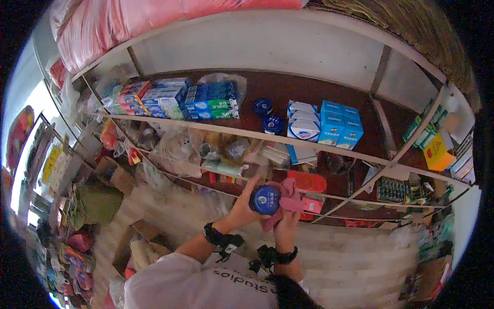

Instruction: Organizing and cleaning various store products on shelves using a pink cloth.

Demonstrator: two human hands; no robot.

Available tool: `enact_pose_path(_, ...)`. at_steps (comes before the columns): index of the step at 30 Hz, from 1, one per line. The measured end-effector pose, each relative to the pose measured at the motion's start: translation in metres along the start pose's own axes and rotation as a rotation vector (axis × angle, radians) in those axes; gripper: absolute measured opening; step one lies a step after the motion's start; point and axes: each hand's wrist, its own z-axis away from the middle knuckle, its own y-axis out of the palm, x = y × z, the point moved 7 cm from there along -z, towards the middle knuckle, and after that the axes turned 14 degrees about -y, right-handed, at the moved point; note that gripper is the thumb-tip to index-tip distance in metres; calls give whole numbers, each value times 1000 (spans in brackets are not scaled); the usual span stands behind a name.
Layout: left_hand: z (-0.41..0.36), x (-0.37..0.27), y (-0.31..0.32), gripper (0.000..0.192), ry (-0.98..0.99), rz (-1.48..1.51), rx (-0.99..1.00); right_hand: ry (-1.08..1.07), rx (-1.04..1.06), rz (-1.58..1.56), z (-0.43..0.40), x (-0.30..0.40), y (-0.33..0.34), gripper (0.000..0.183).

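My left hand [244, 206] grips a round blue container [264, 200] with a printed lid, its top facing up at me. A pink cloth [292, 197] is bunched in my right hand [286, 226] and lies against the container's right side. Both hands are in front of the lower shelf. Two similar blue containers, one behind [262, 106] and one in front [273, 124], stand on the brown shelf [278, 87] above. Left of them sit stacked toothpaste boxes [211, 101]. To their right are white boxes [303, 120] and light-blue boxes [341, 124].
The shelf's pale front rail [231, 129] runs above my hands. Below it lie plastic-wrapped goods [181, 150] and a red item [307, 181]. An open cardboard box [127, 247] stands on the wood-look floor [339, 262]. A yellow box [438, 152] sits at right.
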Motion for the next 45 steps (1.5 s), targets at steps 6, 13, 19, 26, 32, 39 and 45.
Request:
enact_pose_path(6, -15, -43, 19, 110, 43, 74, 403, 300, -37, -513, -3, -24, -12, 44)
enact_pose_path(13, -123, -53, -70, 94, 154, 27, -203, 168, -156, -185, -21, -19, -26, 53)
enact_pose_path(19, -179, -29, -104, 84, 227, -397, -577, 149, -161, -238, -23, -45, -35, 59)
enact_pose_path(26, -190, -8, -102, 74, 207, -449, -563, 121, -196, -66, -41, -37, 1, 52)
enact_pose_path(32, -182, -14, -94, 60, 252, -650, -665, 157, -299, -64, -29, -56, -38, 51)
enact_pose_path(39, -200, -44, -50, 61, 326, -818, -370, 175, -121, -32, -58, -18, -11, 55)
enact_pose_path(45, -215, -31, -28, 73, 191, -1050, -266, 204, -330, -163, -47, -32, -66, 62)
